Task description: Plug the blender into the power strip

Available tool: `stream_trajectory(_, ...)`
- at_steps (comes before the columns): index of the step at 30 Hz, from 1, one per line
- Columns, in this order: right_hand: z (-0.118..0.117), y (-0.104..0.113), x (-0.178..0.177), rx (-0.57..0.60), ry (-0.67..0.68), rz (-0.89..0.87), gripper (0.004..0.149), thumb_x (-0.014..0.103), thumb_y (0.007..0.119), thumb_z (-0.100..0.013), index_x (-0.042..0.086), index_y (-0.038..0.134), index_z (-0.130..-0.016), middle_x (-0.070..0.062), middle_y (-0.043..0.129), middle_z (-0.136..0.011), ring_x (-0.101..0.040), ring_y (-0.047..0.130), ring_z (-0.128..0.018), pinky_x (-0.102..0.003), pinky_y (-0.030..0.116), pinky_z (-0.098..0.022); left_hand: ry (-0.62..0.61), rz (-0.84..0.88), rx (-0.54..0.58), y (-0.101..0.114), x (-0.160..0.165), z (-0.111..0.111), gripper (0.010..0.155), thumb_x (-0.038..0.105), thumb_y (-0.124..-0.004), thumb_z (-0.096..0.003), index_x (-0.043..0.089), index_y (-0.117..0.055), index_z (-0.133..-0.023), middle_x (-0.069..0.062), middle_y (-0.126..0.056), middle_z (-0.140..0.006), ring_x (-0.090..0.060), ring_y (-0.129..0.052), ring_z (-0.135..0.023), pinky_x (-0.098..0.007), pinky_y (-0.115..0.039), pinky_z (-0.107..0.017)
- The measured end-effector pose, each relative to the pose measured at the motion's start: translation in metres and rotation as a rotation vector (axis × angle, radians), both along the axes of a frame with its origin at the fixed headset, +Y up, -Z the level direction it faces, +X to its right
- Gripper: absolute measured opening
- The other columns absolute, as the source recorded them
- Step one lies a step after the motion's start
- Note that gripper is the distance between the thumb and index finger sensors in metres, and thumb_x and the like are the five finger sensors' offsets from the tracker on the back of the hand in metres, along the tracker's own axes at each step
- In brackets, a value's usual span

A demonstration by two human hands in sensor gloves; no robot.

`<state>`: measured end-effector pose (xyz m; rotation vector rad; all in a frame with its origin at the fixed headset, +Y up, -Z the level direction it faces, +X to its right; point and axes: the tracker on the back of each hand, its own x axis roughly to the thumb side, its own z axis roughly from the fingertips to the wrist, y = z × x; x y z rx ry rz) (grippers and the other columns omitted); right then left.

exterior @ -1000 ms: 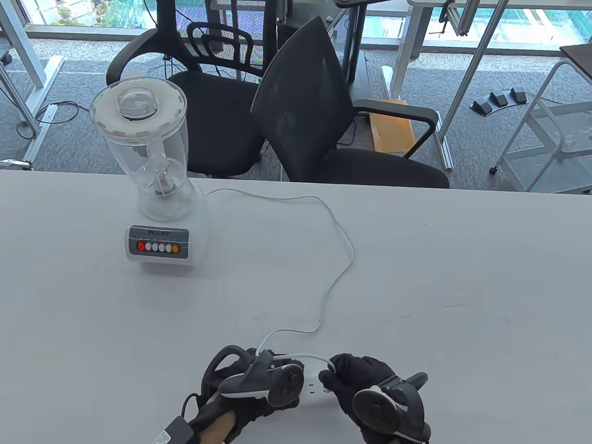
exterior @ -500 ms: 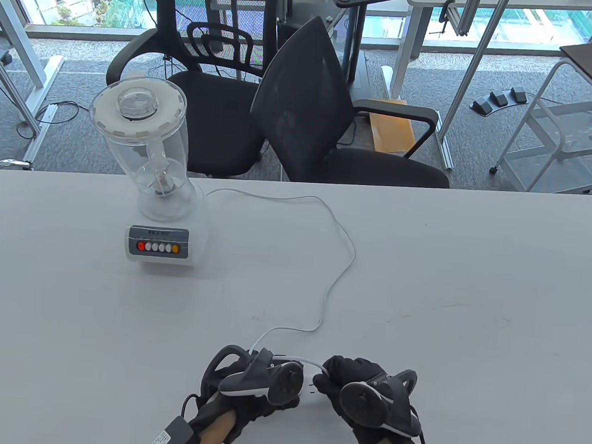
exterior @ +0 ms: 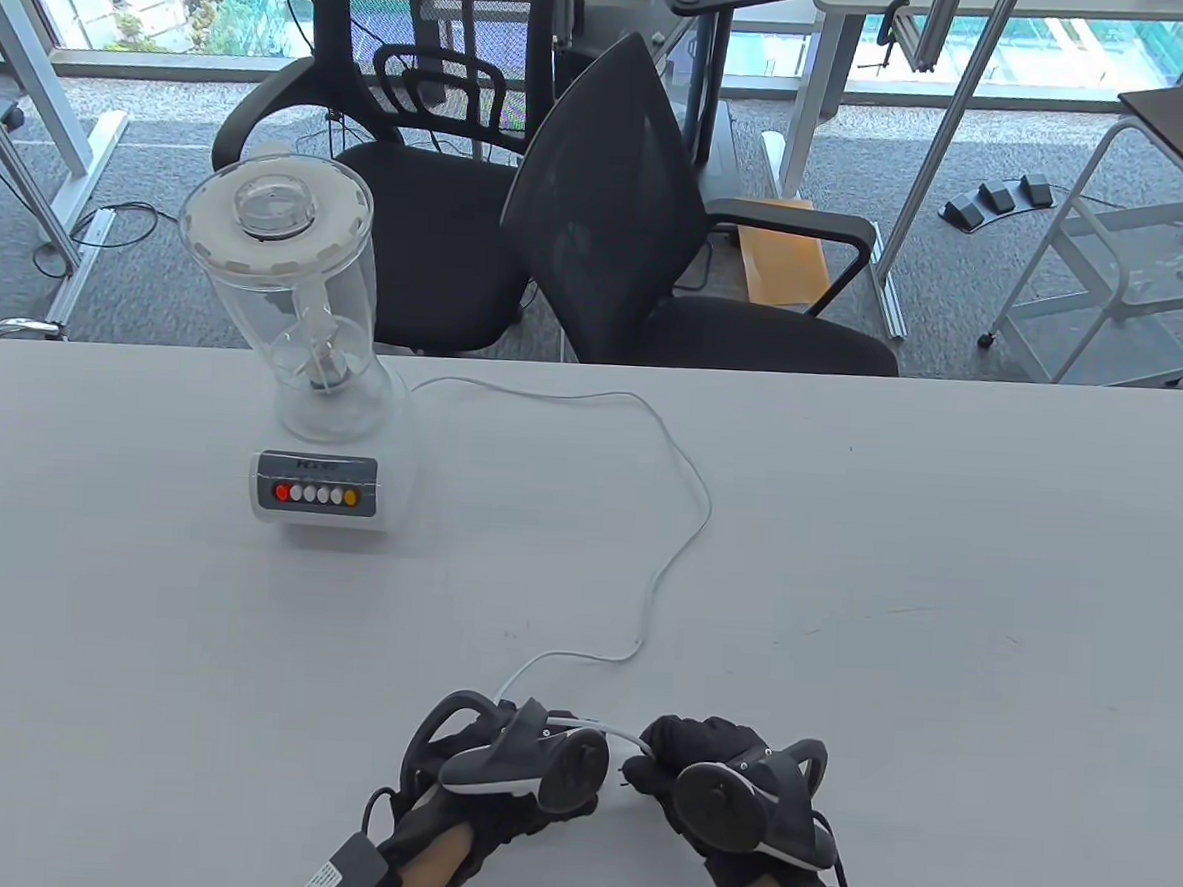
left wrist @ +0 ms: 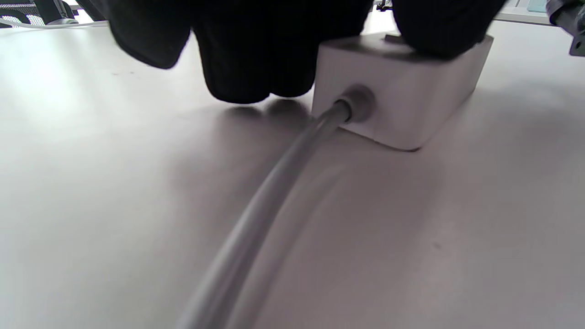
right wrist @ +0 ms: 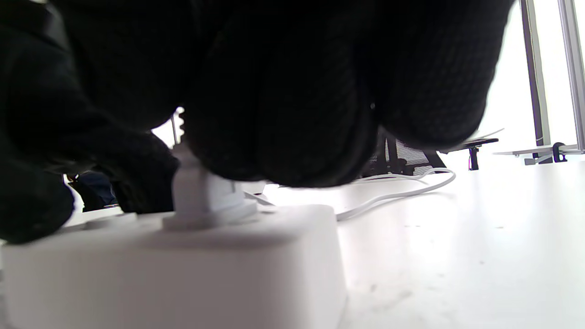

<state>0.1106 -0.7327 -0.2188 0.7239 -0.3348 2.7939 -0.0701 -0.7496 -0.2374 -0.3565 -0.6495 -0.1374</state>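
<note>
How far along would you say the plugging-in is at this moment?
Nearly done: the plug sits base-down on the power strip, gripped by the right hand. The left hand holds the strip. Only letting go appears left; full seating can't be confirmed.

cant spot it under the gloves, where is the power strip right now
The power strip lies on the table near the front edge in the table view, between the left hand and the right hand, mostly hidden beneath them.
</note>
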Motion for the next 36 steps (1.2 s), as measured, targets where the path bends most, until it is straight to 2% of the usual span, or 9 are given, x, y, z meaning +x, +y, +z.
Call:
stream_trajectory(4,-0.002,0.001,0.003,0.001,0.031,0.016,0.044,0.046,0.086,-0.038,0.017,0.092,-0.071,0.001,0.105,-0.050,-0.018,0.107,-0.036,-0.046,0.090,-0.035,0.027,-0.041,-0.017,0.002,-0.006,-0.004,0.072,0.060,-0.068,-0.0431,0.026,-0.063,-0.107,-0.002,-0.080,-0.109,-0.031,-0.088,-0.097,-0.056,-0.073,-0.069)
stream_trajectory(8,-0.003,0.002,0.014,-0.008,0.052,0.007,0.054,0.050,0.083,-0.039,0.015,0.090,-0.079,-0.002,0.104,-0.060,-0.020,0.107,-0.044,-0.047,0.089,-0.039,0.096,-0.063,-0.036,0.007,-0.024,-0.013,0.071,0.060,-0.068,-0.0435,0.026,-0.065,-0.106,-0.003,-0.081,-0.108,-0.031,-0.089,-0.096,-0.056,-0.073,-0.069)
stream_trajectory(13,-0.004,0.018,0.041,0.044,-0.008,-0.047,0.067,0.054,0.081,-0.039,0.010,0.085,-0.090,-0.010,0.100,-0.074,-0.027,0.104,-0.056,-0.051,0.085,-0.044,0.197,-0.024,-0.026,0.021,-0.051,-0.022,0.070,0.060,-0.068,-0.0440,0.026,-0.066,-0.105,-0.003,-0.082,-0.107,-0.032,-0.090,-0.095,-0.056,-0.073,-0.068)
stream_trajectory(18,-0.004,0.033,0.072,0.105,-0.114,-0.083,0.072,0.054,0.080,-0.041,0.008,0.079,-0.096,-0.015,0.094,-0.083,-0.032,0.100,-0.064,-0.054,0.082,-0.047,0.272,-0.002,-0.017,0.026,-0.073,-0.029,0.069,0.059,-0.068,-0.0441,0.026,-0.068,-0.105,-0.003,-0.083,-0.106,-0.031,-0.091,-0.094,-0.056,-0.074,-0.068)
stream_trajectory(24,-0.007,0.034,0.088,0.078,-0.162,-0.136,0.073,0.054,0.079,-0.042,0.007,0.078,-0.098,-0.017,0.093,-0.085,-0.034,0.099,-0.066,-0.055,0.081,-0.048,0.338,-0.036,-0.015,0.023,-0.089,-0.036,0.069,0.059,-0.068,-0.0445,0.025,-0.068,-0.105,-0.003,-0.084,-0.106,-0.032,-0.091,-0.094,-0.056,-0.074,-0.068)
stream_trajectory(36,-0.009,0.029,0.085,0.044,-0.140,-0.128,0.071,0.053,0.077,-0.044,0.007,0.079,-0.097,-0.017,0.093,-0.085,-0.035,0.099,-0.066,-0.055,0.081,-0.048,0.324,-0.043,-0.014,0.022,-0.086,-0.036,0.069,0.058,-0.068,-0.0448,0.026,-0.067,-0.105,-0.003,-0.083,-0.107,-0.032,-0.091,-0.094,-0.056,-0.073,-0.068)
